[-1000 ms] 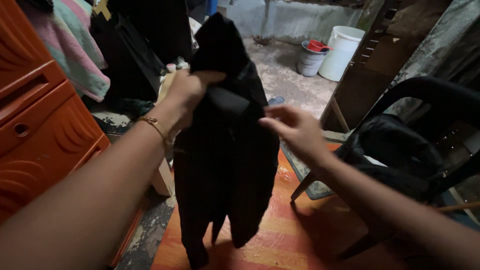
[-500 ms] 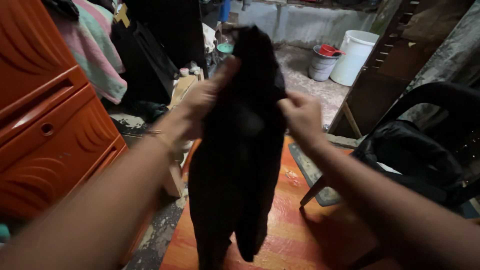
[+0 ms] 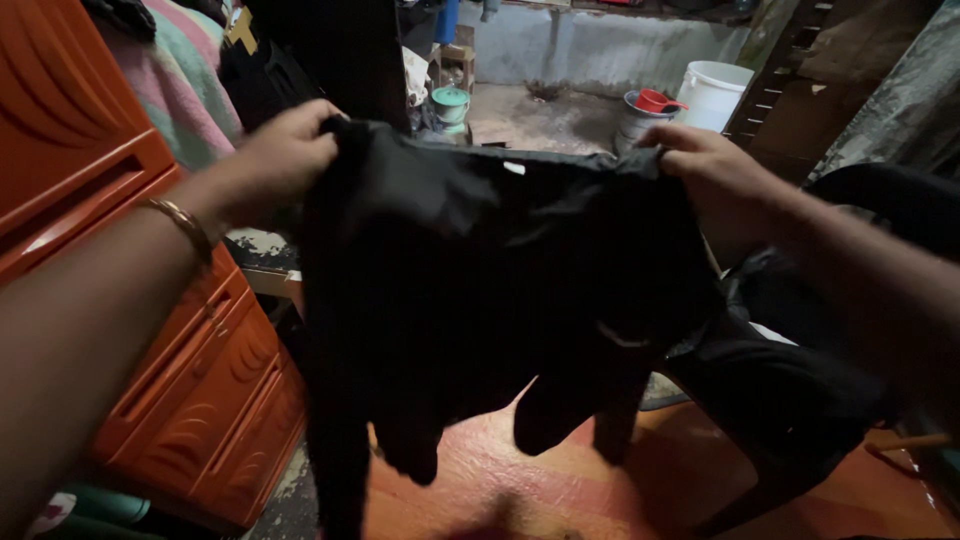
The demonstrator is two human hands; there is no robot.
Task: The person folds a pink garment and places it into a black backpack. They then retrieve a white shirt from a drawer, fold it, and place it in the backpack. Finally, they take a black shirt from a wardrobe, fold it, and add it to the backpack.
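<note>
The wide black cloth garment (image 3: 500, 290) that I hold covers most of the black plastic chair (image 3: 800, 400) and the orange striped floor mat (image 3: 560, 490) behind it. Its lower left end runs off the bottom edge. My fingertips are folded behind its top hem. The orange plastic drawer cabinet (image 3: 120, 250) is cut off at left.

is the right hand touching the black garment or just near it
Touching. The head view shows the right hand with fingers curled over the top edge of the black garment, pinching it; the left hand grips the other corner.
</note>
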